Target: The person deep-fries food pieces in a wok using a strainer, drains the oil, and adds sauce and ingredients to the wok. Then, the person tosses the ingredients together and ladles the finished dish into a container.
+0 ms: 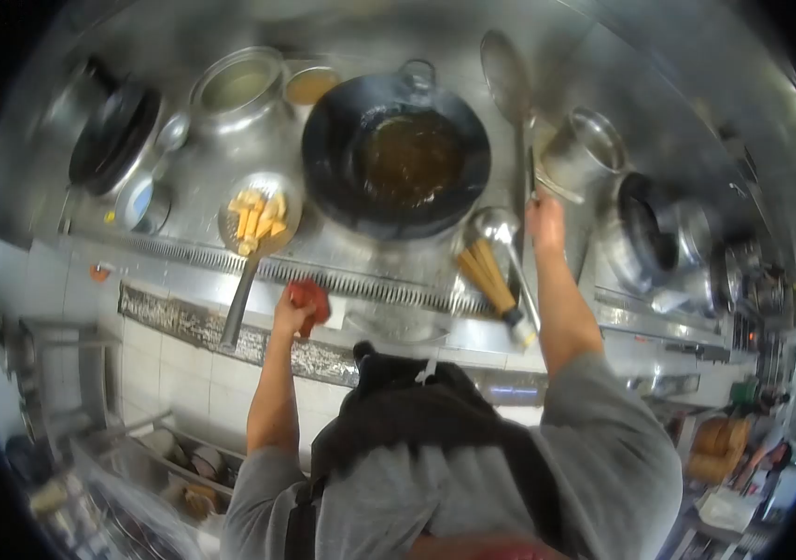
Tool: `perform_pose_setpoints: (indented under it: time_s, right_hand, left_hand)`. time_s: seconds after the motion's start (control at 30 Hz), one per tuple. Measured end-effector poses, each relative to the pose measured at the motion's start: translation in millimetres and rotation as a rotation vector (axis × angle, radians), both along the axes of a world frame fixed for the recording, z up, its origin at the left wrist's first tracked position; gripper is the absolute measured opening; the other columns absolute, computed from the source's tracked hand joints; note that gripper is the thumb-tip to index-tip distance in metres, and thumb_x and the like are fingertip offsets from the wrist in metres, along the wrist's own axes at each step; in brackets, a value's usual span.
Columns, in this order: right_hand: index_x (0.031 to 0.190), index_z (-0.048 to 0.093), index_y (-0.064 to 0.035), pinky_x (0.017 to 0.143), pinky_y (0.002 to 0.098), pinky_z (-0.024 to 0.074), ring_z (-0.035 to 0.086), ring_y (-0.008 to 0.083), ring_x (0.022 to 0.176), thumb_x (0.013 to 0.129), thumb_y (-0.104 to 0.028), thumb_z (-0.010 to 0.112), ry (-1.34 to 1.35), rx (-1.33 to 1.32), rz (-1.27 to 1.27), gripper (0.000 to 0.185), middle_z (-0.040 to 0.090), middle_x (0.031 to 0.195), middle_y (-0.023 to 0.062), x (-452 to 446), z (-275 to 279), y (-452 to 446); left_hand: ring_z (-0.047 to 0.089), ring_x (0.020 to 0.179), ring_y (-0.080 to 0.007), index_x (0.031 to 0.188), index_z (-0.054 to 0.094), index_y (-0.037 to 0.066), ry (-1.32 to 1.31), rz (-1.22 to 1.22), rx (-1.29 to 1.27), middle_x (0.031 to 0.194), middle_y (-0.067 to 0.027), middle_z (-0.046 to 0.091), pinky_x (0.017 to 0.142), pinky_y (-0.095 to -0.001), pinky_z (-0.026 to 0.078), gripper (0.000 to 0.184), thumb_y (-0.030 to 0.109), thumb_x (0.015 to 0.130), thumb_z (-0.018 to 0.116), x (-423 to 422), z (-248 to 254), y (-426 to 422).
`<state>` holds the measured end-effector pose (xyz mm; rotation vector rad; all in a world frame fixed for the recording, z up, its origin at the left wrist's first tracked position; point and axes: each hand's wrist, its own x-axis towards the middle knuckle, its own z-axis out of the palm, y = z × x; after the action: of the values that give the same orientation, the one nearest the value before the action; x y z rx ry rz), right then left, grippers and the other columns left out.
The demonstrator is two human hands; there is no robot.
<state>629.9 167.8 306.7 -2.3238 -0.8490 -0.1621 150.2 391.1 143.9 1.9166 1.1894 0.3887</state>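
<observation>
My left hand (293, 306) is closed on a bunched red cloth (311, 301) at the stove's front edge. Just left of it, a perforated skimmer (285, 233) rests on the stovetop with yellow, stick-shaped food pieces (256, 219) in it. My right hand (545, 222) is closed around the handle of a large oval metal skimmer (506, 77), whose head lies toward the back. Between my hands sits a black wok (323, 187) with brown liquid (414, 159) in it. A ladle (497, 226) and a bamboo brush (489, 275) lie left of my right forearm.
A metal pot of liquid (239, 89) and a bowl of orange liquid (312, 86) stand behind the skimmer. At the right are a metal pot (585, 149) and a dark wok (642, 224). A slotted drain (370, 287) runs along the front. Another person (771, 457) is far right.
</observation>
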Motion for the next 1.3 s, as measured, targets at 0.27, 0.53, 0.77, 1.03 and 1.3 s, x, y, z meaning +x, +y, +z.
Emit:
perform_pose_setpoints:
  time_s: [0.27,0.53,0.77,1.03,1.3]
  right_hand:
    - [0.077,0.062,0.0013,0.058,0.0416,0.0484,0.062,0.0309,0.063,0.076,-0.01,0.05,0.242,-0.079,-0.131,0.016,0.063,0.071,0.0193,56.2,-15.5,-62.8]
    - [0.07,0.062,-0.003,0.032,0.0216,0.0275,0.045,0.0097,0.037,0.075,-0.015,0.062,0.729,0.464,-0.146,0.013,0.056,0.054,0.0042,91.4,83.8,-131.4]
    - [0.062,0.062,-0.0033,0.038,0.0276,0.0367,0.049,0.0126,0.039,0.079,-0.034,0.064,0.588,0.371,-0.312,0.035,0.056,0.05,0.0059,139.2,92.5,-202.2]
    - [0.088,0.067,0.003,0.046,0.0298,0.0458,0.059,0.0163,0.049,0.087,-0.04,0.056,0.33,0.461,-0.561,0.045,0.06,0.057,0.0097,109.7,-19.4,-382.0]
    - [0.072,0.063,-0.0041,0.067,0.0357,0.049,0.058,0.0252,0.06,0.089,-0.038,0.05,0.281,-0.381,-0.33,0.04,0.06,0.061,0.0086,-104.3,-248.6,-590.9]
  left_hand:
    - [0.057,0.072,-0.0171,0.123,0.045,0.009,-0.918,0.253,-0.97,0.097,-0.0052,0.058,0.056,-0.0266,0.045,0.054,0.022,0.073,0.063,45.3,116.8,-38.3]
    - [0.056,0.06,-0.0176,0.093,0.048,0.009,-0.477,0.072,-0.814,0.085,-0.0093,0.058,0.048,-0.0255,0.041,0.018,0.024,0.096,0.039,140.2,148.6,-14.5]
    - [0.063,0.077,-0.0312,0.105,0.046,0.008,-0.597,0.169,-0.849,0.089,-0.0114,0.059,0.056,-0.0364,0.05,0.018,0.014,0.088,0.044,204.8,125.9,-3.3]
    - [0.063,0.08,-0.0355,0.102,0.039,0.007,-0.616,0.219,-0.95,0.091,-0.0159,0.054,0.067,-0.0474,0.053,0.033,-0.005,0.072,0.041,212.2,92.4,-0.3]
    - [0.06,0.075,-0.0352,0.077,0.042,0.004,-1.06,0.425,-0.734,0.083,-0.0115,0.05,0.075,-0.0466,0.052,0.013,-0.006,0.069,0.037,225.0,134.1,-88.7]
